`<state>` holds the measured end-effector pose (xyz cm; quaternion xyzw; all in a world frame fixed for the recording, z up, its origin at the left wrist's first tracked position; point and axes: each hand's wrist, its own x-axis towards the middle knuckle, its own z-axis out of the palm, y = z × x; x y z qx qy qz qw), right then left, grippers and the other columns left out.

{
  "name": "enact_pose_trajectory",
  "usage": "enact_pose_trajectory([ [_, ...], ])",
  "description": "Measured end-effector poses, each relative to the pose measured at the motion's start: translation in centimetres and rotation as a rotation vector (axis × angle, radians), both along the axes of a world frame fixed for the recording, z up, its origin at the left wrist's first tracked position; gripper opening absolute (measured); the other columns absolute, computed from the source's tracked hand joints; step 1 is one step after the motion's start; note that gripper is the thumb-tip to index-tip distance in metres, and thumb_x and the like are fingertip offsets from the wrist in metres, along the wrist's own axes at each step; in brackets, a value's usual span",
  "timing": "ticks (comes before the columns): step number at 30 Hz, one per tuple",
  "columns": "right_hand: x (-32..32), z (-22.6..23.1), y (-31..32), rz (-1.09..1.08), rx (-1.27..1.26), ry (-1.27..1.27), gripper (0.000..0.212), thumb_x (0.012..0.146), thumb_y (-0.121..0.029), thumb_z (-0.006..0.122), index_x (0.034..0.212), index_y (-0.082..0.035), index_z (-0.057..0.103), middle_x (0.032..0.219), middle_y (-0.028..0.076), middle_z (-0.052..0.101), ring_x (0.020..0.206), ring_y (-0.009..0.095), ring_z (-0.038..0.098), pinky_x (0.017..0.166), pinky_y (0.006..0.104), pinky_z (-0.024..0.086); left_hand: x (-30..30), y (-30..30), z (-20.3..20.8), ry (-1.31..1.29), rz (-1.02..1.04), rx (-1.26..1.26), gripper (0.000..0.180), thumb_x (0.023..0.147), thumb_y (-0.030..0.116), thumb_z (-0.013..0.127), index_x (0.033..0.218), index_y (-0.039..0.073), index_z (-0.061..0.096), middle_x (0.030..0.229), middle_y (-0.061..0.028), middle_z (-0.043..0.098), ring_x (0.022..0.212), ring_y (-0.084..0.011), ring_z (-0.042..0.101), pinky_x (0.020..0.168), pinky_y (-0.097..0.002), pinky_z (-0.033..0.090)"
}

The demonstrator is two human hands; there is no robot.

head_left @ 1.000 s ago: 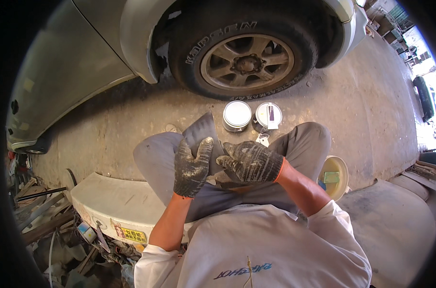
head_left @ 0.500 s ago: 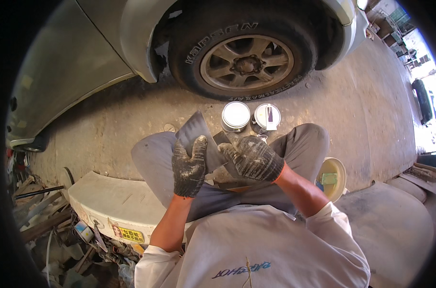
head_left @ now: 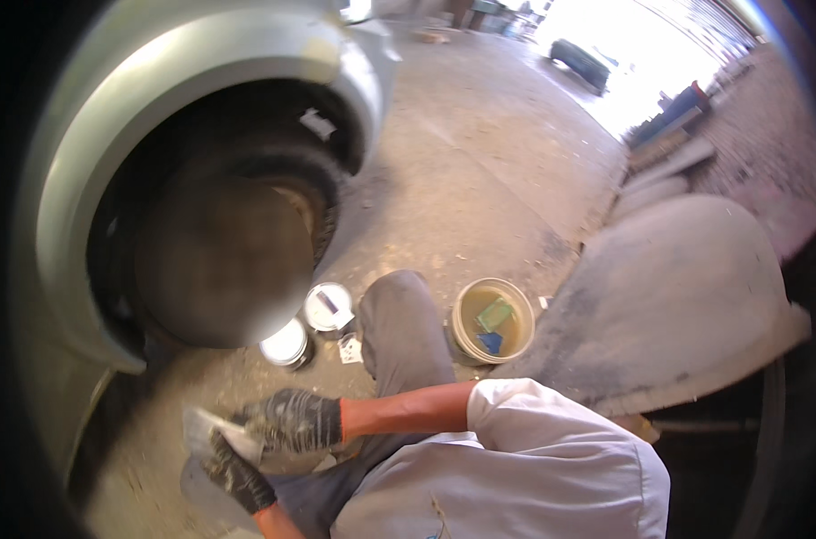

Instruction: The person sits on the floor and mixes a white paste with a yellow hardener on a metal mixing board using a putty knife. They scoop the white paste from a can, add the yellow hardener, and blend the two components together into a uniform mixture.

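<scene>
Dark-gloved left hand (head_left: 235,474): clamped on flat grey sheet (head_left: 201,426)
Dark-gloved right hand (head_left: 295,420): at sheet's right side, cannot tell if gripping
Round cream bucket (head_left: 460,334): right of sheet

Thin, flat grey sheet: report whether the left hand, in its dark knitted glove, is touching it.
Touching. The head view shows the left hand clasping the sheet at its lower edge, with no gap between them.

Head-worn fisheye view, looking obliquely down over the wearer's shirt (head_left: 542,458): left hand (head_left: 235,473) and right hand (head_left: 295,420) near, lower left; bright opening (head_left: 628,58) distant, upper right.
</scene>
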<state>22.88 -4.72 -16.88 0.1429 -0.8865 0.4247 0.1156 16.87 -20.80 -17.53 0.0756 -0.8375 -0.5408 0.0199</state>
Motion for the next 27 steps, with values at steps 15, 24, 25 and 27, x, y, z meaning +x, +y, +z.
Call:
enact_pose_trajectory([
  [15,-1.1,-3.1,1.8,-0.774,1.679,0.77,0.043,0.086,-0.016,0.048,0.119,0.011,0.052,0.096,0.021,0.063,0.084,0.03,0.06,0.074,0.0415,0.049,-2.9,-2.6,-5.6,0.74,-0.706,-0.465,0.056,0.091,0.023,0.052,0.14,-0.001,0.039,0.136,-0.0192,0.048,0.122,-0.0309,0.05,0.101,-0.0403,0.04],
  [24,-1.8,-2.4,-1.7,-0.422,-0.064,0.109,0.039,0.08,-0.024,0.054,0.114,-0.004,0.058,0.1,0.021,0.057,0.09,0.036,0.057,0.074,0.0417,0.046,-0.5,-1.7,-3.2,-0.375,-0.64,0.883,0.049,0.092,0.027,0.056,0.132,0.001,0.046,0.121,-0.0148,0.056,0.1,-0.022,0.059,0.082,-0.0344,0.052],
  [25,-1.9,-2.1,-2.3,-0.307,-0.422,-0.182,0.037,0.081,-0.026,0.054,0.111,-0.004,0.058,0.103,0.021,0.057,0.093,0.037,0.057,0.074,0.0417,0.046,-1.3,-1.8,-3.0,0.038,-0.82,0.49,0.049,0.091,0.027,0.056,0.132,0.001,0.046,0.123,-0.0145,0.055,0.102,-0.0225,0.058,0.085,-0.0344,0.052],
  [27,-1.8,-2.1,-2.3,-0.365,-0.192,0.036,0.034,0.089,-0.033,0.051,0.104,-0.003,0.059,0.103,0.021,0.06,0.094,0.037,0.058,0.075,0.0432,0.046,-1.7,-2.3,-2.6,0.166,-0.965,0.319,0.051,0.089,0.025,0.058,0.131,0.0,0.045,0.128,-0.0136,0.053,0.108,-0.0236,0.057,0.093,-0.0338,0.048],
])
